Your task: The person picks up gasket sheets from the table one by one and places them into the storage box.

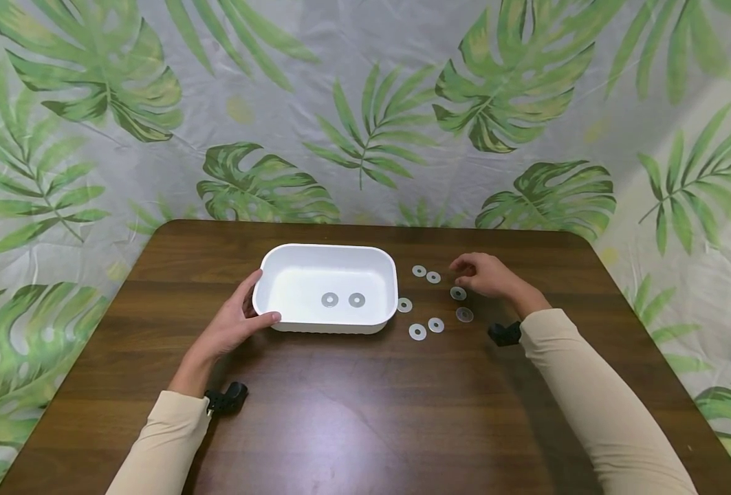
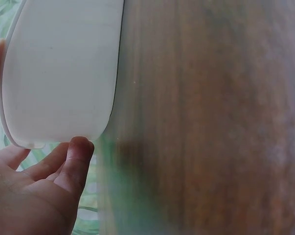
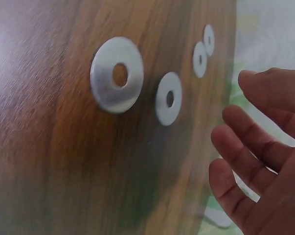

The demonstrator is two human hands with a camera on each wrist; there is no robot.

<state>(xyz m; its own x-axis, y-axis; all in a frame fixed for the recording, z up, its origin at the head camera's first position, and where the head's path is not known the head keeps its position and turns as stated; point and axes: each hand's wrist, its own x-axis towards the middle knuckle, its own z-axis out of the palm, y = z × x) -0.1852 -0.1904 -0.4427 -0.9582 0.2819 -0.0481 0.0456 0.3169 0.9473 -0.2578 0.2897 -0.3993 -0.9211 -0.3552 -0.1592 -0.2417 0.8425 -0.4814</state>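
A white plastic basin [image 1: 315,323], an oblong tub with rounded corners, stands on the wooden table. My left hand [image 1: 232,328] holds its left end, thumb at the front-left corner and fingers along the end wall; the left wrist view shows the fingertips [image 2: 79,147] against the basin [image 2: 64,73]. Inside lie two flat metal washers. Several more washers lie scattered to the right of the basin. My right hand [image 1: 490,276] hovers over the table beside a washer [image 1: 454,295], fingers loosely bent. In the right wrist view the hand [image 3: 269,152] holds nothing, apart from the nearest washers [image 3: 102,78].
The dark brown table [image 1: 353,399] has its back edge close to a leaf-patterned cloth [image 1: 377,199]. A black wrist camera [image 1: 227,399] sits on the left wrist and another wrist camera [image 1: 504,334] on the right.
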